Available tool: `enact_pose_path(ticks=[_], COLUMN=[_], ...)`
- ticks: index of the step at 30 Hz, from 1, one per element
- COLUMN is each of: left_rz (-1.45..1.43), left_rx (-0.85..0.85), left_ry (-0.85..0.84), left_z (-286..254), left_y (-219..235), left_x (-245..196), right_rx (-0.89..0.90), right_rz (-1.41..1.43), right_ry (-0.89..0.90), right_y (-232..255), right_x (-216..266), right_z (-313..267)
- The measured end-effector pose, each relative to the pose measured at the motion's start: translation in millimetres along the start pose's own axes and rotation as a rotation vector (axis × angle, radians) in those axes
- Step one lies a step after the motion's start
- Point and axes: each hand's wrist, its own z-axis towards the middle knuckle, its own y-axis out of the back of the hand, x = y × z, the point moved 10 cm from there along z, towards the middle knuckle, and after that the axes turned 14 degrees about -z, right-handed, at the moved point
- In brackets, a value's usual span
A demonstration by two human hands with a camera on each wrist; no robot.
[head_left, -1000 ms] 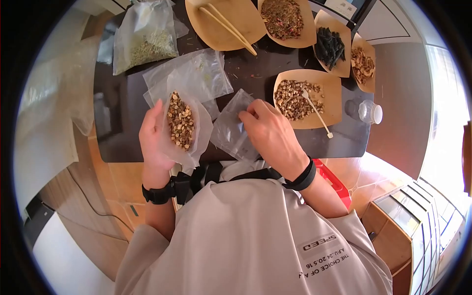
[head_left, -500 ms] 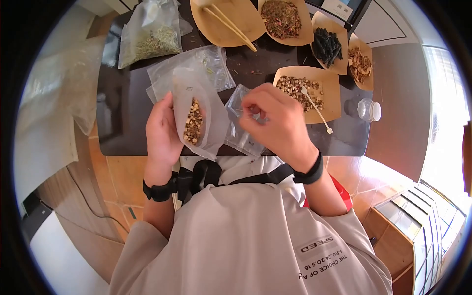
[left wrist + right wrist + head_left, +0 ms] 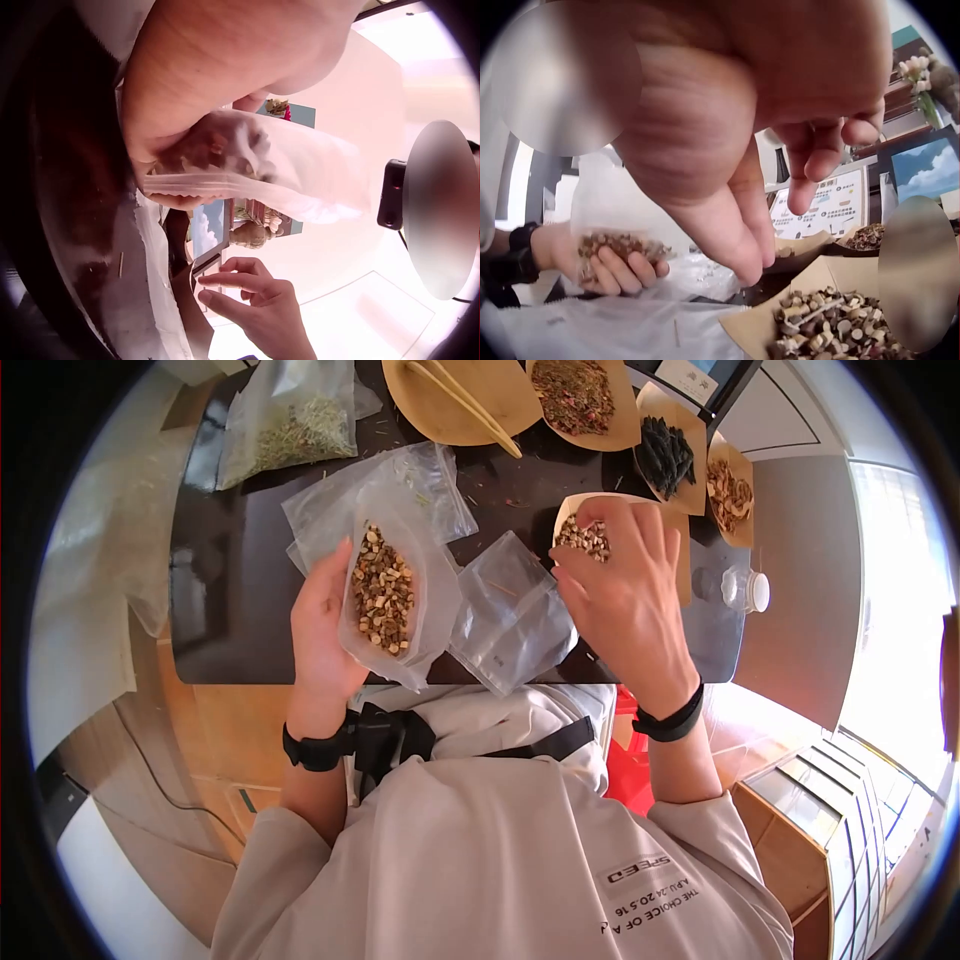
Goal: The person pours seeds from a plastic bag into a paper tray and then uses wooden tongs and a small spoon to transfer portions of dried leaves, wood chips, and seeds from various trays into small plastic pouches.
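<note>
My left hand [image 3: 325,625] grips a translucent bag [image 3: 436,575] by its left side. Its mouth gapes, and chopped dried herb pieces [image 3: 385,600] fill the inside. In the right wrist view the same pieces show through the bag wall, above the curled left fingers. Over a brown paper tray [image 3: 757,322] hangs my right hand [image 3: 630,585], fingers loosely bent with nothing visible between them. That tray holds more chopped herb pieces [image 3: 847,330] and a thin pale scoop [image 3: 814,311], which the hand hides in the head view.
A clear flat bag [image 3: 515,625] lies between the hands, with other flat bags [image 3: 440,485] behind. Farther back are a bag of dried grass [image 3: 300,440], wooden tongs [image 3: 460,405] on a tray, and trays of dried petals [image 3: 575,400], dark strips [image 3: 665,455] and dried slices [image 3: 730,495]. A small bottle [image 3: 737,590] stands right.
My right hand has moved from the clear flat bag rightward to over the tray of chopped pieces. The left hand has turned the bag, and its contents face up.
</note>
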Motion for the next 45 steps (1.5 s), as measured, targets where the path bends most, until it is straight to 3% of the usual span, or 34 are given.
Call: enact_pose_path(ticks=[6,8,12,14,15,17,19,21,25,28,30,33,42,44,45], left_rz=[0.105,0.424,0.396,0.095,0.095,0.059,0.067,0.077,0.195,0.238,0.256,0.304,0.309,0.456,0.526], left_rx=[-0.095,-0.175,-0.220,-0.208,-0.206,-0.061,-0.066,-0.073,-0.085,-0.135,-0.166,-0.134,-0.115,-0.116,-0.122], left_ry=[0.018,-0.092,-0.124,-0.009,-0.012,0.036,0.021,0.007,0.019,-0.020,-0.041,-0.001,-0.001,-0.047,-0.070], left_z=[-11.4,-15.5,-13.9,-11.8,-11.9,-10.5,-11.5,-12.5,-14.7,-15.2,-13.5,-11.6,-8.4,-7.3,-7.0], left_y=[17.2,19.7,14.4,14.0,12.9,-3.2,-6.2,-5.0,-2.8,1.7,3.6,-2.3,10.4,12.6,13.9], left_x=[-8.2,-21.5,-25.5,-15.8,-17.5,-13.7,-14.2,-15.8,-14.9,-14.8,-14.4,-8.1,-7.0,-11.8,-14.1], right_rx=[0.188,0.215,0.244,0.248,0.247,0.249,0.253,0.164,0.153,0.030,-0.188,-0.193,-0.187,-0.296,-0.217], right_rz=[-0.204,-0.226,-0.248,-0.228,-0.208,-0.190,-0.171,-0.174,-0.152,0.031,0.461,0.711,0.593,0.639,0.543], right_ry=[0.015,0.022,0.038,0.043,0.043,0.054,0.063,0.115,0.116,-0.006,-0.024,0.055,0.173,-0.069,-0.131], right_y=[-29.5,-34.9,-40.1,-42.6,-43.6,-43.8,-46.7,-44.7,-42.9,-2.6,33.9,41.1,23.8,36.0,31.2], right_x=[12.0,16.1,19.6,18.7,17.9,17.2,16.8,21.5,19.7,10.9,8.6,30.8,56.8,16.8,7.2], right_z=[9.6,13.0,16.7,16.2,16.8,18.1,18.5,20.7,23.8,36.3,39.6,38.0,19.7,13.2,6.8])
